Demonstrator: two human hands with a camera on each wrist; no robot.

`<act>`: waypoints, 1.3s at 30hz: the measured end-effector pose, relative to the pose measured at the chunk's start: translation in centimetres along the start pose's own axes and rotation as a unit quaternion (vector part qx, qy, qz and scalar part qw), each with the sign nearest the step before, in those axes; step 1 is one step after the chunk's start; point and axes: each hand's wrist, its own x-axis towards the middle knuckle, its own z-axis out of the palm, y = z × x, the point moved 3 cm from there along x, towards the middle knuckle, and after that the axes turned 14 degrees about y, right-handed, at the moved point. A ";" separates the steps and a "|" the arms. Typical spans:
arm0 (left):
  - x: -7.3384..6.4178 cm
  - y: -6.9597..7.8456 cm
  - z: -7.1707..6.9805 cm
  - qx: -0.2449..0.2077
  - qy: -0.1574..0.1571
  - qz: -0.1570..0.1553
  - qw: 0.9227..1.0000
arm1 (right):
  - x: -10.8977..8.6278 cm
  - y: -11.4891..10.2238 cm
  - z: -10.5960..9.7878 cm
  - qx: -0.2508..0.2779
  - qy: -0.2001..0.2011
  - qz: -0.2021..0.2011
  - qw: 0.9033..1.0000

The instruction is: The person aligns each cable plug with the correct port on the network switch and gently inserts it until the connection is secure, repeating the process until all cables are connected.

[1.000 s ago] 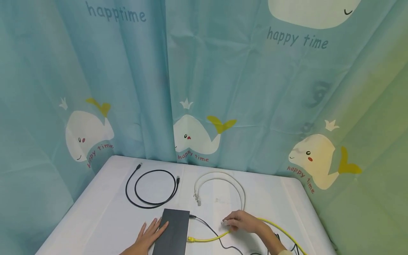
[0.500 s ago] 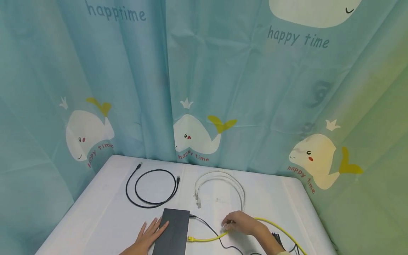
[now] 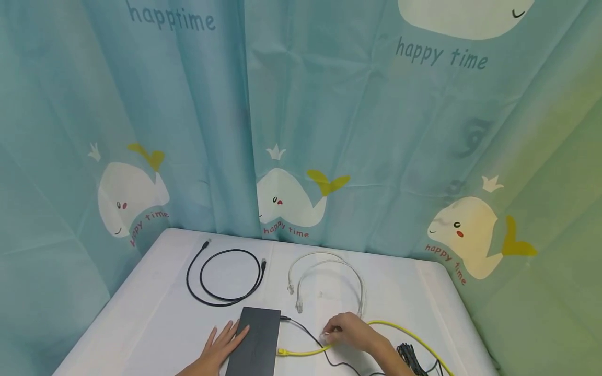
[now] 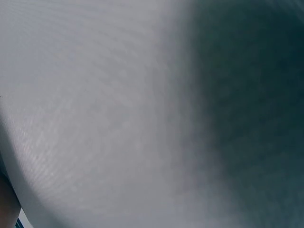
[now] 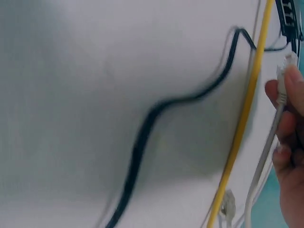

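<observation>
In the head view my left hand [image 3: 217, 349] rests with straight, spread fingers on the left edge of a flat black network switch [image 3: 255, 339]. My right hand [image 3: 351, 332], to the right of the switch, pinches a network plug [image 5: 284, 80] of a grey-white Ethernet cable [image 3: 362, 295] between thumb and fingers. The right wrist view shows the plug's clear tip pointing toward the switch's ports [image 5: 288, 16], apart from them. A yellow Ethernet cable [image 3: 301, 355] ends in the switch's right side and runs under my right hand. The left wrist view is mostly blurred.
A thin black power cord [image 3: 305, 332] leaves the switch's upper right side. Its bundled part [image 3: 410, 358] lies beyond my right forearm. A coiled black Ethernet cable [image 3: 229, 300] lies at the back left of the white table [image 3: 146, 313]. Blue curtains [image 3: 211, 130] hang behind.
My right hand has moved slightly left toward the switch with the plug. The grey-white cable's loops and loose ends have shifted a little right. My left hand stays put.
</observation>
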 end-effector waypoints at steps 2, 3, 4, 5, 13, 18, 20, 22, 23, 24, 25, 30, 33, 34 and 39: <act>0.0 0.1 0.0 -0.003 -0.002 -0.002 1.000 | 0.0 0.1 0.3 0.013 0.016 -0.010 1.000; 0.1 0.1 -0.1 -0.005 -0.003 -0.004 1.000 | 0.0 0.1 0.4 0.021 0.024 -0.018 0.999; 0.1 0.1 -0.1 -0.008 -0.004 -0.005 1.000 | 0.0 0.1 0.5 0.029 0.030 -0.027 0.999; 0.1 0.1 -0.1 -0.009 -0.005 -0.007 1.000 | 0.0 0.1 0.6 0.036 0.035 -0.036 0.998; 0.1 0.1 0.0 -0.006 0.001 -0.005 1.000 | 0.0 -0.5 1.3 0.072 0.032 -0.050 0.996; 0.0 0.1 0.0 0.003 0.012 0.003 1.000 | 0.1 -0.8 1.6 0.062 0.034 -0.033 0.997; -0.1 0.2 0.0 0.005 0.015 0.006 1.000 | 0.2 -0.7 1.6 0.052 0.044 -0.028 0.997; -0.1 0.2 0.0 0.004 0.016 0.006 1.000 | 0.2 -0.7 1.7 0.043 0.054 -0.024 0.997; -0.1 0.2 0.0 0.005 0.015 0.007 1.000 | 0.3 -0.7 1.7 0.039 0.059 -0.022 0.997; -0.1 0.2 0.0 0.003 0.013 0.004 1.000 | 0.3 -0.8 1.7 0.036 0.064 -0.024 0.997; -0.1 0.2 0.0 0.001 0.012 0.002 1.000 | 0.3 -0.9 1.8 0.036 0.067 -0.028 0.997; 0.0 0.2 -0.1 -0.015 0.004 -0.008 1.000 | 0.4 -1.5 2.1 0.048 0.075 -0.053 0.995; 0.0 0.3 -0.1 -0.016 0.010 -0.002 1.000 | 0.4 -1.8 2.4 0.042 0.075 -0.055 0.995; 0.0 0.3 -0.1 -0.017 0.011 -0.003 1.000 | 0.4 -1.9 2.5 0.039 0.075 -0.050 0.995; -0.1 0.3 0.0 -0.019 0.016 -0.006 1.000 | 0.3 -2.4 3.2 0.015 0.078 -0.043 0.996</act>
